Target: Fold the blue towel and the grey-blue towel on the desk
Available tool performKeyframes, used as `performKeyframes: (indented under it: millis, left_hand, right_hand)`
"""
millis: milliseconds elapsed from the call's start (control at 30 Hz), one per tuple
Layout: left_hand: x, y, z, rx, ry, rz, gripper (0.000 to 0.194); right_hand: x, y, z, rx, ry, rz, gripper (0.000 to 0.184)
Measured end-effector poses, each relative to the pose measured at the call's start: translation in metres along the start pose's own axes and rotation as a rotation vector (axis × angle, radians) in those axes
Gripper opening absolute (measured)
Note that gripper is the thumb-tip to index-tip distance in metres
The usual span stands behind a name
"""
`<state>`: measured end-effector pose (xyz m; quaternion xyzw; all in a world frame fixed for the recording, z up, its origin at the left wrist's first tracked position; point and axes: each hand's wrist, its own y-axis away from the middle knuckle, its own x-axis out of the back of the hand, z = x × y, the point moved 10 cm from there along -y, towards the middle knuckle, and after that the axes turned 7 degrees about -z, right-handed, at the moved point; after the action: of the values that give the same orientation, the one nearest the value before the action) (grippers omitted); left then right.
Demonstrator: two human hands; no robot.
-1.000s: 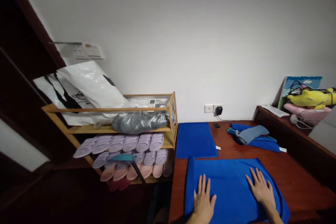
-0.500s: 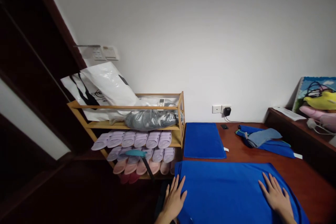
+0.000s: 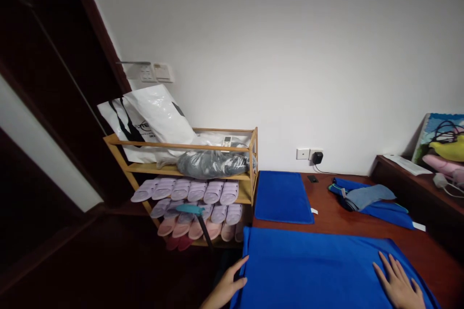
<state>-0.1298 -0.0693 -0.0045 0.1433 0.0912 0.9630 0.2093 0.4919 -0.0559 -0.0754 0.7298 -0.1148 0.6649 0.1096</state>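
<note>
A large blue cloth [image 3: 311, 270] lies spread over the near part of the dark red table [image 3: 348, 222]. My left hand [image 3: 228, 286] is at the cloth's left edge, where it hangs past the table side, fingers curled around that edge. My right hand [image 3: 398, 284] lies flat on the cloth's right part with its fingers stretched out. Beyond the cloth lies a folded blue cloth [image 3: 283, 197], and a heap of blue and grey cloths [image 3: 369, 198] sits at the back right.
A wooden shoe rack [image 3: 195, 183] with several lilac and pink slippers and a white bag [image 3: 152, 120] stands left of the table. A wall socket with a plug [image 3: 317, 157] is behind the table. A raised ledge [image 3: 416, 183] at right carries plush toys [image 3: 445, 147].
My left hand slid left across the cloth to its left edge and curled over it. My right hand moved right. The cloth's folded left strip is now spread flat. The view shifted left.
</note>
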Motion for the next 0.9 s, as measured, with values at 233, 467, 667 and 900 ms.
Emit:
performKeyframes:
  millis: [233,467,667,900]
  left_hand:
    - [0.043,-0.013,-0.015,0.093,0.327,0.335,0.054]
    - [0.053,-0.031,-0.006,0.152,0.127,0.450,0.052]
    - [0.002,-0.053,0.061,-0.140,-0.319,0.411,0.056]
    - [0.039,-0.094,0.019,0.152,-0.047,0.531,0.050]
  right_hand:
    - [0.011,0.001,0.008,-0.036,-0.052,0.023,0.067]
    - [0.029,0.004,0.003,-0.072,-0.129,0.025,0.062]
    - [0.028,0.008,0.002,-0.074,-0.149,0.037,0.066]
    - [0.044,0.000,0.023,-0.240,-0.676,0.007,0.067]
